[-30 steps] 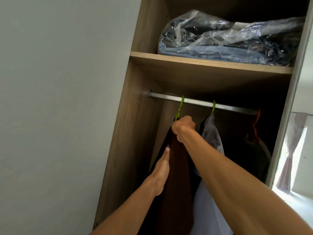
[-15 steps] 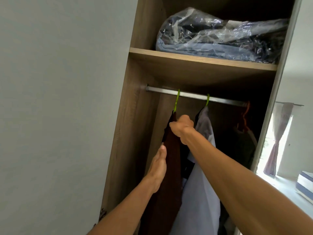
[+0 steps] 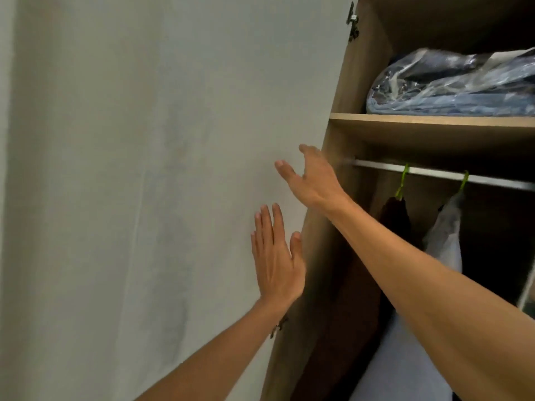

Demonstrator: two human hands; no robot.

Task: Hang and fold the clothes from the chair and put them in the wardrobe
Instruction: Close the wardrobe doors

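- Head view, progress: two garments hang on the rail [image 3: 434, 174] inside the wardrobe [image 3: 367, 68]. The dark brown garment [image 3: 393, 218] is on the left green hanger [image 3: 403, 180]. The pale grey-blue garment [image 3: 447, 235] is on the right green hanger [image 3: 463, 182].
- Both hooks sit fully over the rail and neither hand touches them. The hang step for these two looks done.
- On the shelf [image 3: 434, 123] above, a clear plastic bag [image 3: 451, 82] holds folded fabric. It can't be told whether that belongs to this task.
- The chair is out of frame, so what is left to hang or fold is unknown.
- Left hand [image 3: 275, 256]: grip apart, fingers straight and together, palm facing the grey door [image 3: 159, 183]. It looks flat on the door or just off it; contact can't be confirmed.
- Right hand [image 3: 314, 180]: grip apart, fingers spread, holding nothing. It sits at the door's hinge edge, with the forearm crossing in front of the opening.
- Likely step: handling the door, either shutting it or swinging it wider.
- Edges: the door hinges on the left side panel, and the top hinge [image 3: 351, 23] is visible.
- The right forearm lies in the door's swing path, just beside the dark garment. It needs to clear before the door shuts.
- Room: the rail is bare between the two hangers, and it runs on right of the second one out of frame. The dark interior hides whatever hangs there.
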